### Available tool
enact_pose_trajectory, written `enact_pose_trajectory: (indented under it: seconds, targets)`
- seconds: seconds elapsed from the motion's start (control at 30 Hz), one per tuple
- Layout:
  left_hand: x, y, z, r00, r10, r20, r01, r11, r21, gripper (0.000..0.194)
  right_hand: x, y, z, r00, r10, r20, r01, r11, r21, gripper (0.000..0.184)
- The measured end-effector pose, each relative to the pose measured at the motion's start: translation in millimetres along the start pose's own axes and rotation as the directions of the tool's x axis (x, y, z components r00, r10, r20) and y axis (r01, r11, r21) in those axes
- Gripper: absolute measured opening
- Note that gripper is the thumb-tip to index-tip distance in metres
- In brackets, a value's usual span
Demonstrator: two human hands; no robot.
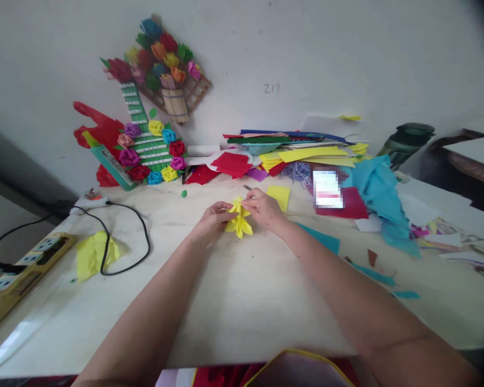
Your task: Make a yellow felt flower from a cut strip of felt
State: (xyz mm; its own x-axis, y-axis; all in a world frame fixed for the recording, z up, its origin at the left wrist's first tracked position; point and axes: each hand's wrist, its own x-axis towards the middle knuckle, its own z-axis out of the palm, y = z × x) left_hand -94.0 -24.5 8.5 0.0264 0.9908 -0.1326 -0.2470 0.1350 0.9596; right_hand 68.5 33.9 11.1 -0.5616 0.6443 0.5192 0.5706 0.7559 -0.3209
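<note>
A small yellow paper flower [239,221] with pointed petals is held just above the pale table [234,301] in the middle of the head view. My left hand [213,216] pinches its left side with closed fingers. My right hand [262,207] grips the upper petals from the right, fingers pinched together. A loose yellow paper square [279,195] lies just behind my right hand.
A pile of coloured paper sheets [298,148] lies at the back, with crumpled blue paper [377,188] to the right. Paper-flower decorations [153,145] lean on the wall. At left sit a power strip [28,263], a black cable [125,236] and yellow paper [92,253].
</note>
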Motion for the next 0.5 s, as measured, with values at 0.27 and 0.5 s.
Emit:
enact_pose_trajectory:
  seconds: [0.27,0.5]
  targets:
    - [-0.4,1.1,0.0,0.998,0.054,0.041,-0.051,0.996,-0.073,0.03,-0.2,-0.5,0.5,0.999,0.01,-0.046,-0.009,1.0,0.017,0.023]
    - [0.8,-0.4,-1.2,0.994,0.103,0.028,-0.101,0.992,-0.07,0.029,-0.1,-1.4,0.1,0.999,0.015,-0.049,-0.015,1.0,0.009,0.024]
